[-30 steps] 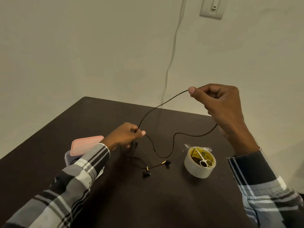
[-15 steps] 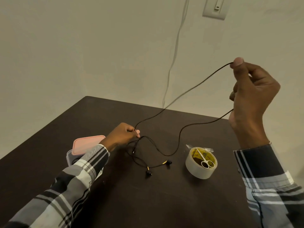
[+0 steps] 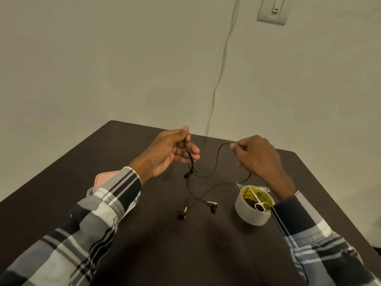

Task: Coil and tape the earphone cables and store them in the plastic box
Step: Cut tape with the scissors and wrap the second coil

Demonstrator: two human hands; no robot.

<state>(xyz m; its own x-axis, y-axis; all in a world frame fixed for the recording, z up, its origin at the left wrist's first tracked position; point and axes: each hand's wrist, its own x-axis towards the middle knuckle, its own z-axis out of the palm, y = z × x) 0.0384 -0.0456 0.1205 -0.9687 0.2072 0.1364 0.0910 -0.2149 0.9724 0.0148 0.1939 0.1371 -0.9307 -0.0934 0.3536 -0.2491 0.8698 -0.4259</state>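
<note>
1. Two hands up over dark surface [image 3: 144, 254], both on one black earphone cable [image 3: 216, 162].
2. Left hand [image 3: 167, 151]: palm facing in, thumb + forefinger pinching a bunch of cable strands up top, other fingers [image 3: 193, 150] curled loosely round the bunch. Small knot/tangle of cable hangs just below the hand.
3. Right hand [image 3: 259, 157]: back of hand to cam, thumb + forefinger tips pinching a single strand; rest of fingers curled in. Cable also runs out under the hand toward the wrist side.
4. Cable between hands sags in a U, not touching surface there. Lower loops drop from the tangle down to the surface.
5. 2 earbuds w/ gold stems lie on the surface, near centre: left earbud [image 3: 182, 214], right earbud [image 3: 213, 206], close to each other but apart.
6. Tape roll [image 3: 250, 213] lies flat on surface at right, below right wrist; small white-handled scissors [image 3: 258, 203] lie across its top.
7. Plastic box [image 3: 90, 191] w/ pink lid [image 3: 103, 179] sits at left, mostly hidden behind left plaid sleeve [image 3: 99, 219]; can't tell if lid is fully seated.
8. Bg: pale wall, wall switch plate [image 3: 272, 10] top right, thin light cord [image 3: 222, 69] running down the wall to behind the surface.
</note>
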